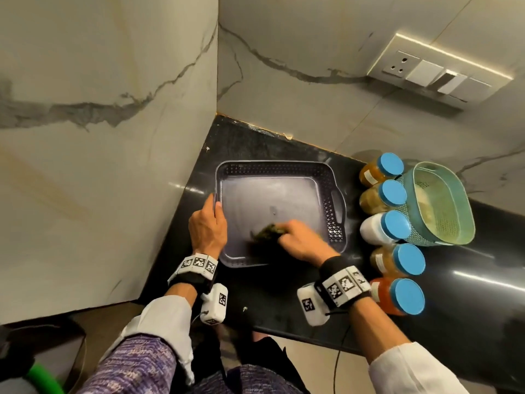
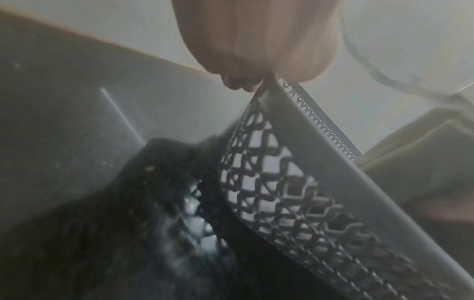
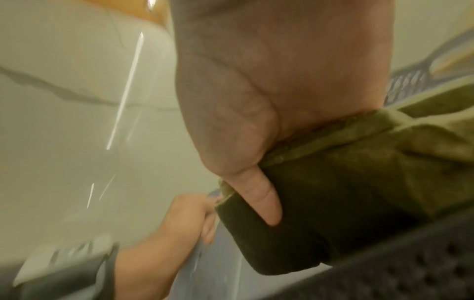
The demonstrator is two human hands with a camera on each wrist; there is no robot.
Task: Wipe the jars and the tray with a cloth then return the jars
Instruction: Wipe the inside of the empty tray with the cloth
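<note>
Right hand [image 1: 298,240]: nearest the wearer; fingers curled round the cloth, pressing it onto the tray floor near the front edge.
Cloth [image 1: 268,232]: olive-green, bunched and folded, dark on its underside in the right wrist view; lying inside the tray, under the right hand.
Left hand [image 1: 207,226]: clamped on the tray's left rim, thumb outside and fingers over the edge; left wrist view confirms the pinch on the perforated wall.
Tray [image 1: 284,169]: grey plastic, rectangular, rounded corners, perforated lattice walls, handle cut-out on the right side; floor smooth and hazy with a few small marks; holding only the cloth; set on the black counter [image 1: 468,322] in the wall corner.
Jars [image 1: 392,226]: five, blue-lidded, in a row right of the tray, outside it; contents from near to far red-orange, amber, white, brownish, amber.
Basket [image 1: 443,206]: teal, perforated, oval, just right of the jars; pale contents, indistinct.
</note>
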